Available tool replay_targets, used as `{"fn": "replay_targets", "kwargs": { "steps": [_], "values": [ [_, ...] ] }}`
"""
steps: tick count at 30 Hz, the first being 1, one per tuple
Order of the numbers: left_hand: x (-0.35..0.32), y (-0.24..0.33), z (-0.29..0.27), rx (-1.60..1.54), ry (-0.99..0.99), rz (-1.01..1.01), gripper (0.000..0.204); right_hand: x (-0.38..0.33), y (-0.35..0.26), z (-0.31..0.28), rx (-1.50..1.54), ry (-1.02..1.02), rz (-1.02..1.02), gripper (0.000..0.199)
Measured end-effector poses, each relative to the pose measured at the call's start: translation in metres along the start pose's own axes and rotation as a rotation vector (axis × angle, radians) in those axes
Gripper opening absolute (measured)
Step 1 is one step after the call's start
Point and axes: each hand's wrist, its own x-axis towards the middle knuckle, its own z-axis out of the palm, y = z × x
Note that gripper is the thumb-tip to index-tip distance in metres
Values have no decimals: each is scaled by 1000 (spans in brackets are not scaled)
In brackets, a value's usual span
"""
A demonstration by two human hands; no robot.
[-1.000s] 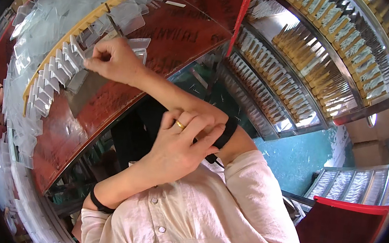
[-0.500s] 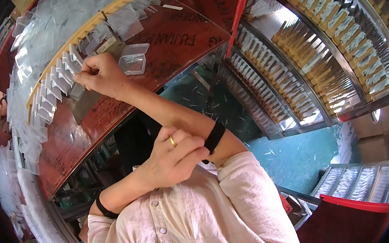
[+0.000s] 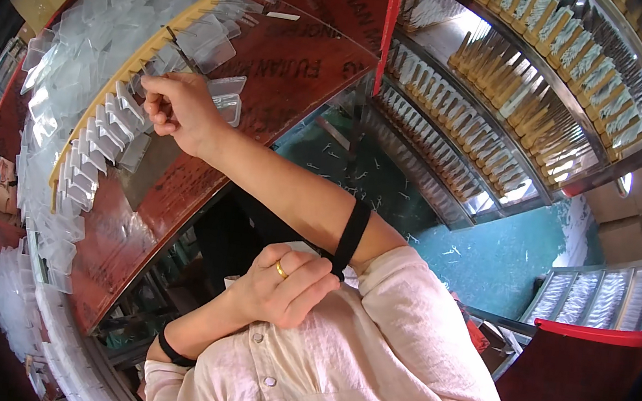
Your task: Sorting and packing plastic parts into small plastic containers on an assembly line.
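Just beside right hand [image 3: 190, 110]: white pieces [image 3: 107, 135]

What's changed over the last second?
The right hand moved up along the yellow strip, past the white pieces; the left hand drew back off the right forearm toward the pale shirt. Any grip is unclear. The open clear box stayed on the red table.

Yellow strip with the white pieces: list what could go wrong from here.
The right hand is right beside the white pieces along the yellow strip; a stray brush might knock one askew.
The heap of clear plastic pieces is loosely piled behind the strip, so some could slide against it.
A clear case lies near the right wrist and might get nudged.
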Motion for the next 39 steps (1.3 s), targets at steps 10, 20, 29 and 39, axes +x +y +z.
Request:
{"fn": "replay_targets", "kwargs": {
  "steps": [10, 20, 29, 39],
  "values": [
    [28, -12, -4, -91, -183, -171, 23, 0, 9, -10, 27, 87, 115, 27],
    [3, -1, -12, -3, -110, 124, 19, 7, -15, -12, 136, 99, 114, 23],
    [-10, 0, -11, -26, -72, 123, 19, 13, -39, -4, 137, 99, 100, 23],
    [-16, -3, -7, -33, -118, 85, 20, 19, -48, 1, 151, 74, 106, 22]
  ]
}}
